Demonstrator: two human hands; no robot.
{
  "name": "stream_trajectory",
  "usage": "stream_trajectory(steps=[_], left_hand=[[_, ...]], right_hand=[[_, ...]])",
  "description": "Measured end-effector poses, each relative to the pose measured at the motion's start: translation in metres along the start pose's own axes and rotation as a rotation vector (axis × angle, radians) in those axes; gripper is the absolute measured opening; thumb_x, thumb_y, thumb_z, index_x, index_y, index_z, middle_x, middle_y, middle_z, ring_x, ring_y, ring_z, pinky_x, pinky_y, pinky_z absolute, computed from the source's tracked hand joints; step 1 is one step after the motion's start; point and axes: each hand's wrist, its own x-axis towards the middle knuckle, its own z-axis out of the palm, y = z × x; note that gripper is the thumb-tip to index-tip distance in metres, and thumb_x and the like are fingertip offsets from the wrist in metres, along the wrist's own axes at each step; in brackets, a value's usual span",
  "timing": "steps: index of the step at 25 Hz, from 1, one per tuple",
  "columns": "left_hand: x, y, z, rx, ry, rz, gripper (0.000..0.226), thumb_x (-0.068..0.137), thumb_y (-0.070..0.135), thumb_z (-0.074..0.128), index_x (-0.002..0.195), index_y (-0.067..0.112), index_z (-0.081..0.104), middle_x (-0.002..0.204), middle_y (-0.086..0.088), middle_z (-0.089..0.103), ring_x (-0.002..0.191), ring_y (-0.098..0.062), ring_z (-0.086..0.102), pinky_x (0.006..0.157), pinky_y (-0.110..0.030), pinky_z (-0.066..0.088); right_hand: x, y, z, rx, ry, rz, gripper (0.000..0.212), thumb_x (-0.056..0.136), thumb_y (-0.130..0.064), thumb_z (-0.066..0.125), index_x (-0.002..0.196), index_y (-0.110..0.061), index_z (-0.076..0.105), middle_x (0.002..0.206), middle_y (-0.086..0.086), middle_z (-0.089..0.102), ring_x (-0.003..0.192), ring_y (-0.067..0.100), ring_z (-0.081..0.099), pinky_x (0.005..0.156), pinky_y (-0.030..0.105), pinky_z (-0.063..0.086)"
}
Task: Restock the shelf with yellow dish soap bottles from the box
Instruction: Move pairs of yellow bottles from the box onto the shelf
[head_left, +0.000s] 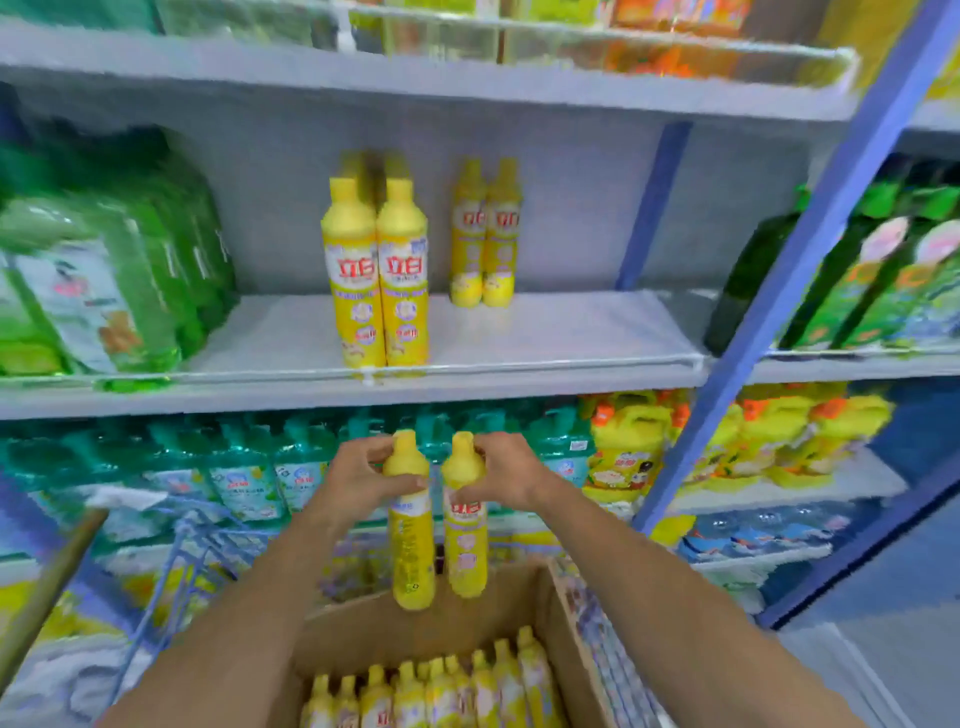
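My left hand (358, 480) grips the neck of one yellow dish soap bottle (412, 551), and my right hand (501, 475) grips the neck of a second yellow bottle (466, 545). Both bottles hang upright, side by side, above the open cardboard box (498, 608), below the grey shelf (545, 332). Several more yellow bottles (431, 691) stand packed in the box. On the shelf, a pair of yellow bottles (376, 275) stands near the front edge, with more behind them, and another pair (484, 234) stands further back to the right.
Green refill bags (98, 270) fill the shelf's left end. A blue upright post (810, 249) slants along the right, with green bottles (883, 275) beyond it. Teal bottles (249, 467) and yellow jugs (628, 447) line the shelf below. A blue wire cart (192, 561) stands at lower left.
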Motion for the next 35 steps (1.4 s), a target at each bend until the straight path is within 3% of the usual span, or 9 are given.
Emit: stream_trajectory(steps=[2,7,13,17,23,26,29,32,35], left_hand=[[-0.004,0.058,-0.008,-0.011,0.024,0.098,0.035,0.068,-0.002,0.088,0.089,0.021,0.07,0.08,0.012,0.076,0.076,-0.003,0.069,0.065,-0.015,0.053],[0.004,0.151,-0.014,0.02,0.057,0.324,0.028,0.07,-0.002,0.087,0.092,0.006,0.071,0.082,0.005,0.074,0.072,-0.002,0.068,0.065,-0.015,0.052],[0.038,0.23,-0.004,0.081,0.141,0.475,0.024,0.069,0.005,0.089,0.084,0.015,0.072,0.075,0.01,0.07,0.065,0.007,0.061,0.063,-0.013,0.047],[0.078,0.268,0.009,0.143,0.27,0.492,0.03,0.068,0.014,0.091,0.091,0.012,0.071,0.078,0.007,0.068,0.066,-0.002,0.057,0.06,-0.016,0.045],[0.134,0.268,0.027,0.221,0.384,0.374,0.045,0.063,0.031,0.093,0.099,0.015,0.07,0.094,0.0,0.074,0.089,-0.021,0.07,0.081,-0.042,0.058],[0.147,0.245,0.038,0.226,0.357,0.37,0.042,0.062,0.032,0.091,0.097,0.02,0.071,0.089,0.005,0.075,0.084,-0.017,0.072,0.079,-0.046,0.059],[0.151,0.234,0.047,0.221,0.409,0.393,0.043,0.066,0.029,0.091,0.102,0.021,0.069,0.091,0.004,0.074,0.082,-0.016,0.07,0.077,-0.042,0.059],[0.152,0.227,0.052,0.05,0.399,0.366,0.054,0.069,0.016,0.092,0.111,0.012,0.06,0.101,-0.004,0.073,0.088,-0.015,0.071,0.076,-0.033,0.06],[0.147,0.209,0.065,-0.039,0.491,0.346,0.052,0.067,0.021,0.093,0.106,0.013,0.06,0.098,0.002,0.071,0.088,-0.01,0.069,0.072,-0.02,0.057]], right_hand=[[-0.003,-0.021,-0.05,0.064,0.1,-0.057,0.037,0.066,-0.034,0.093,0.084,-0.016,0.065,0.082,0.001,0.066,0.075,0.015,0.059,0.06,0.027,0.04],[-0.001,-0.056,-0.141,0.055,0.274,-0.16,0.04,0.062,-0.039,0.094,0.079,-0.019,0.064,0.079,-0.002,0.068,0.076,0.017,0.062,0.064,0.03,0.05],[0.017,-0.06,-0.221,0.138,0.356,-0.265,0.045,0.061,-0.04,0.094,0.095,-0.017,0.074,0.088,0.003,0.077,0.081,0.016,0.07,0.079,0.043,0.059],[0.044,-0.054,-0.265,0.216,0.404,-0.329,0.038,0.064,-0.037,0.092,0.092,-0.019,0.074,0.089,0.002,0.078,0.089,0.022,0.073,0.081,0.043,0.06],[0.09,-0.023,-0.278,0.261,0.366,-0.277,0.045,0.062,-0.035,0.093,0.096,-0.014,0.074,0.092,0.001,0.078,0.089,0.019,0.074,0.083,0.046,0.061],[0.106,-0.003,-0.264,0.343,0.327,-0.288,0.053,0.055,-0.039,0.092,0.099,-0.015,0.074,0.095,0.0,0.078,0.089,0.019,0.075,0.084,0.048,0.061],[0.113,0.009,-0.255,0.405,0.347,-0.295,0.056,0.059,-0.034,0.094,0.108,-0.019,0.071,0.1,-0.002,0.077,0.092,0.014,0.074,0.086,0.04,0.061],[0.111,0.021,-0.242,0.587,0.341,-0.282,0.062,0.07,-0.011,0.092,0.123,-0.011,0.061,0.107,-0.001,0.075,0.092,0.004,0.073,0.081,0.022,0.058],[0.106,0.03,-0.221,0.665,0.358,-0.246,0.065,0.071,-0.017,0.093,0.126,-0.013,0.059,0.113,0.0,0.074,0.099,0.005,0.072,0.083,0.022,0.059]])
